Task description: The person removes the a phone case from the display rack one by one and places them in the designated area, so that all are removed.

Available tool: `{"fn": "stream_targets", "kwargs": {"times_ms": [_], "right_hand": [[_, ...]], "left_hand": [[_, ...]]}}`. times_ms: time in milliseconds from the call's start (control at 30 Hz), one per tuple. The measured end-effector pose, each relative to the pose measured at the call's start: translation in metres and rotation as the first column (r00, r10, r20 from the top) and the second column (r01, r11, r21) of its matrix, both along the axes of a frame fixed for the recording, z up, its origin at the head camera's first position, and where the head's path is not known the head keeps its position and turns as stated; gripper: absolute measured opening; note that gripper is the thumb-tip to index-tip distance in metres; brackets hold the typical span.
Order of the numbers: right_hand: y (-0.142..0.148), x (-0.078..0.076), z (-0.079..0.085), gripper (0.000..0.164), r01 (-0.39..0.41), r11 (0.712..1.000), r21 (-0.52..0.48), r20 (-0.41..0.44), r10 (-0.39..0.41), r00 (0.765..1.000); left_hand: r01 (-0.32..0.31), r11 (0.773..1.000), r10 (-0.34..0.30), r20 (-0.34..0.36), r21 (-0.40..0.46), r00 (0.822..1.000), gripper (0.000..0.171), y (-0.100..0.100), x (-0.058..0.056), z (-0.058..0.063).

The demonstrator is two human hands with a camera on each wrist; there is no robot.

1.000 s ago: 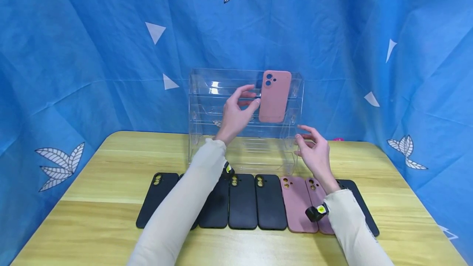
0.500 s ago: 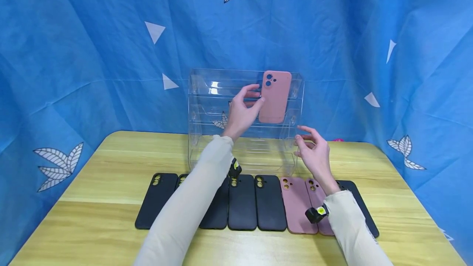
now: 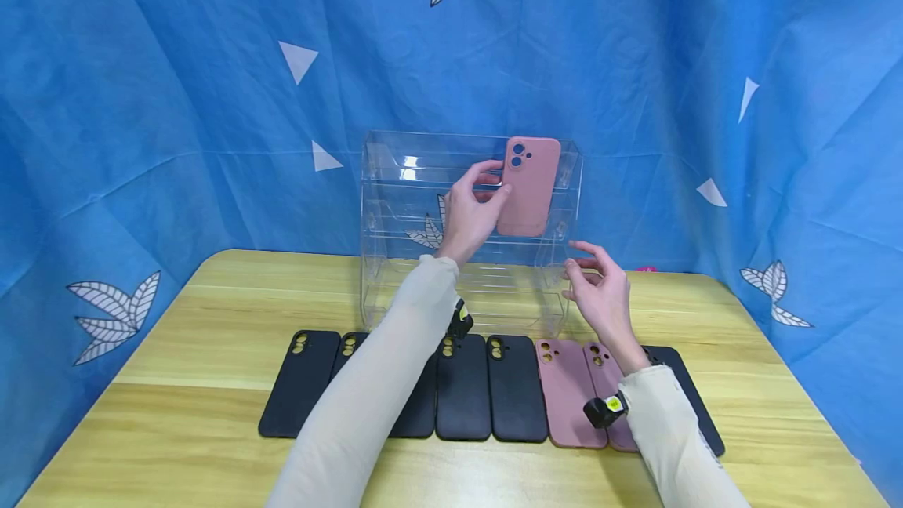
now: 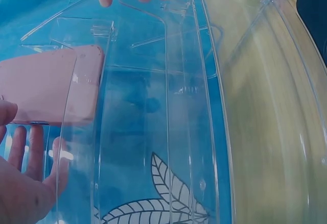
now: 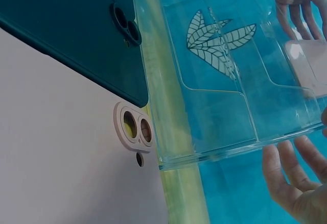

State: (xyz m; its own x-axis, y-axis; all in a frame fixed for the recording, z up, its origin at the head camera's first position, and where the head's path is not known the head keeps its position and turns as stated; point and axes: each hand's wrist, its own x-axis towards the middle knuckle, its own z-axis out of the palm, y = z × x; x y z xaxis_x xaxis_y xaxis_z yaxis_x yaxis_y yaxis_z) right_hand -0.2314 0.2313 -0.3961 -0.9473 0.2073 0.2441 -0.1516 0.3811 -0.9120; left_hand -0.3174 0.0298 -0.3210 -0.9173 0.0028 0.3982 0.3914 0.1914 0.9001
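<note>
A pink phone case (image 3: 534, 190) with camera holes stands upright in the top tier, at the right, of a clear acrylic display stand (image 3: 466, 312). My left hand (image 3: 474, 210) is at the left edge of this case. Its thumb overlaps the case's edge in the head view, and the fingertips are right at the side. In the left wrist view the spread fingers reach the edge of the case (image 4: 56, 86). My right hand (image 3: 602, 292), fingers loosely bent, holds nothing beside the stand's right side. Its fingertips are close to the stand's edge in the right wrist view.
In front of the stand, a row of phone cases lies on the wooden table (image 3: 176, 414): several black ones (image 3: 518, 390), two pink ones (image 3: 573, 398) and another black one (image 3: 687, 390) at the right end. A blue patterned cloth (image 3: 212, 100) hangs behind. My left forearm covers part of the row.
My left hand has moved a little to the right, from just beside the pink phone case until its thumb overlaps the edge. My right hand has stayed in place.
</note>
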Motion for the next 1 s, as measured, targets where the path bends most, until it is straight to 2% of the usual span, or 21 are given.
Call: {"fn": "stream_targets", "kwargs": {"times_ms": [333, 600, 767, 1000], "right_hand": [[-0.0012, 0.0012, 0.0017, 0.039, 0.013, 1.000, 0.021, 0.004, -0.013, 1.000], [-0.0009, 0.0032, 0.0020, 0.037, 0.012, 0.999, 0.037, -0.009, -0.011, 1.000], [-0.0019, 0.0037, 0.0021, 0.037, 0.012, 0.999, 0.047, -0.014, -0.012, 1.000], [-0.0030, 0.0037, 0.0034, 0.037, 0.005, 0.999, 0.043, -0.013, -0.005, 1.000]], "left_hand": [[-0.006, 1.000, 0.006, -0.001, 0.006, 1.000, 0.034, 0.0043, -0.0003, -0.0002], [0.054, 0.998, -0.054, 0.018, 0.021, 0.998, 0.032, 0.0005, 0.0005, -0.0006], [0.064, 0.997, -0.066, 0.032, 0.051, 0.997, 0.031, -0.0012, 0.0010, 0.0001], [0.072, 0.994, -0.072, -0.003, 0.079, 0.997, 0.033, -0.0035, -0.0008, 0.0011]]}}
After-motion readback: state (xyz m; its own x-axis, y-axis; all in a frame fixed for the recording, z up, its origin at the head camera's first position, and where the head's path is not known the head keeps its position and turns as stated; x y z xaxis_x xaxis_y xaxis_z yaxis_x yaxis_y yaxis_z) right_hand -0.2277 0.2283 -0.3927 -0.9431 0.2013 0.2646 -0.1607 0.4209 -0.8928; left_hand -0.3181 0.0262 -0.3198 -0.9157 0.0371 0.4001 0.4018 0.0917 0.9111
